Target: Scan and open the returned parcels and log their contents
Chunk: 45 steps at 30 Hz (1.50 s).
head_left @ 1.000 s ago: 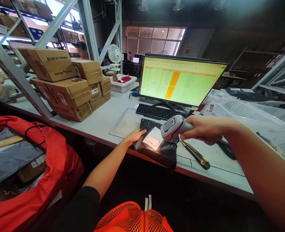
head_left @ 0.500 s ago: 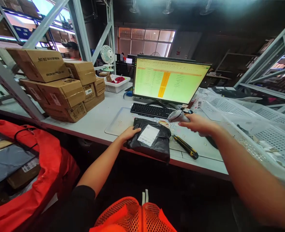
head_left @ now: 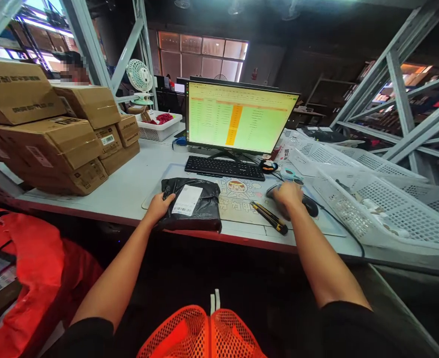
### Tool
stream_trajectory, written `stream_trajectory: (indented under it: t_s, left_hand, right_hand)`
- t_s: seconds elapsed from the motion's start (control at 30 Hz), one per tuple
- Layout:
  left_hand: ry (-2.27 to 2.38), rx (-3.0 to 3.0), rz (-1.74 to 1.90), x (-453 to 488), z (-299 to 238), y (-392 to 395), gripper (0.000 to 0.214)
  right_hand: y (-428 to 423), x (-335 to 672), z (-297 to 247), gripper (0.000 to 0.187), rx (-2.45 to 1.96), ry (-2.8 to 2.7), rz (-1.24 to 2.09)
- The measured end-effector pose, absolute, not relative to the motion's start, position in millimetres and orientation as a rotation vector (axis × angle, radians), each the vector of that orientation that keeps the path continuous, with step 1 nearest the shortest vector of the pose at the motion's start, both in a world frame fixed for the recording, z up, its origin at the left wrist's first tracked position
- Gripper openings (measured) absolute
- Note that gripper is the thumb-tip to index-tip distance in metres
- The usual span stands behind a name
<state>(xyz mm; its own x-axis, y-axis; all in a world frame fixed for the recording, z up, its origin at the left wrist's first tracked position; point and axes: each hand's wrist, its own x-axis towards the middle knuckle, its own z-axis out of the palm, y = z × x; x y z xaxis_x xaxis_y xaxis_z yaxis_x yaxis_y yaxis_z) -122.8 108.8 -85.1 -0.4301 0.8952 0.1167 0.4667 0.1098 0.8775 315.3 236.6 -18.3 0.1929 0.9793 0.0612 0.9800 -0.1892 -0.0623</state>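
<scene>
the black parcel (head_left: pixel 197 211) lies flat at the table (head_left: pixel 137 179)'s front edge, long axis left to right, the left hand (head_left: pixel 159 208)'s fingers curled onto its left end, while the right hand (head_left: pixel 288 194) rests well apart past the knife (head_left: pixel 269 218), grip impossible to tell.

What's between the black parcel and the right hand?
Head view: a yellow-black utility knife lies on the printed desk mat between black parcel and right hand.

We see both bare arms stretched forward, elbows slightly bent. Left hand (head_left: pixel 159 206) palm down, fingers lightly bent, not clenched. Right hand (head_left: pixel 288 195) well to its right, about level, palm down, fingers curled forward; we can't tell its grip.
</scene>
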Motion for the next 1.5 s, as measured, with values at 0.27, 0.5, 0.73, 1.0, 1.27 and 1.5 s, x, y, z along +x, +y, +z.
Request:
stream_trajectory:
  t_s: [0.27,0.5,0.73,1.0,1.27,1.5]
  left_hand:
    - [1.928,1.309,1.286,-123.3,-90.7,108.7,0.041]
    - [1.883,1.376,1.323,-121.9,-90.3,108.5,0.044]
    - [1.918,1.313,1.370,-119.3,-90.6,107.4,0.039]
    - [1.939,1.145,1.823,-141.6,-54.0,85.5,0.054]
    - [1.182,2.547,0.876,-68.0,-27.0,46.1,0.026]
    - [1.328,2.595,0.634,-18.8,-93.5,31.1,0.065]
  right_hand:
    - [314.3,249.5,-34.3,0.058,-2.089,-2.221,0.183]
    - [339.1,238.8,-40.5,0.048,-2.112,-2.301,0.215]
    - [337.5,221.4,-23.5,0.049,-2.014,-2.489,0.272]
    - [195.4,290.6,-35.7,0.062,-2.033,-2.536,0.167]
    - [164.5,323.5,-39.7,0.057,-1.785,-2.268,0.376]
    - [174.2,226.7,30.5,0.060,-1.188,-2.476,0.126]
